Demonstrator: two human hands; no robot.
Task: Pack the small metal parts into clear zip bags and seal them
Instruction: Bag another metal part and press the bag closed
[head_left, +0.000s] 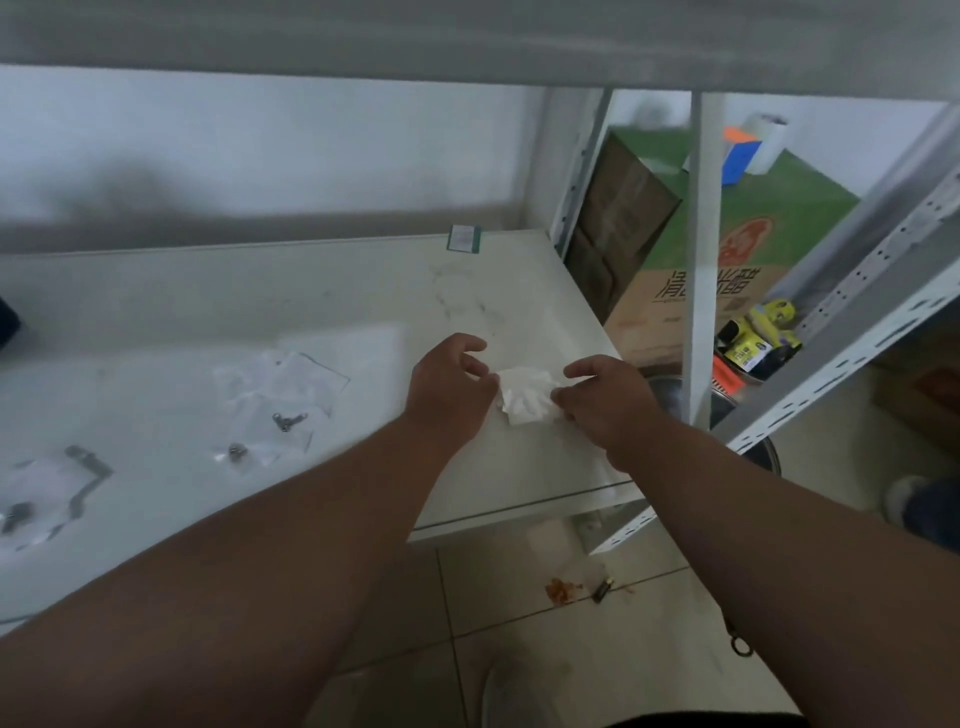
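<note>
Zip bags (283, 387) and small metal parts (288, 420) lie on the left half of the white worktop (467, 291), well apart from both hands. From the head view, which is the only view, the left hand (449, 387) and the right hand (608, 397) meet near the right edge of the worktop, with a small white crumpled piece (527, 397) between them, maybe a stack of bags or a paper; I cannot tell which. The right grip is closed on it, thumb and fingers pinching its right side. The left grip is loosely curled beside its left edge, and whether it really holds the piece or only touches it I cannot tell. About progress, my judgement is that the task is in an early or middle part: some parts seem to lie inside or on clear bags, but the picture is blurred, so sealed or not sealed is not visible. Counting as well as I can: about three clear bags in the middle group, with two small parts there, one near the front (236, 452); at the far left one more bag with an angled metal bracket (85, 475) and a small dark part (15, 514). A green card (464, 239) lies at the back. Beside the worktop stands a metal shelf (704, 260) and a carton (748, 249).
</note>
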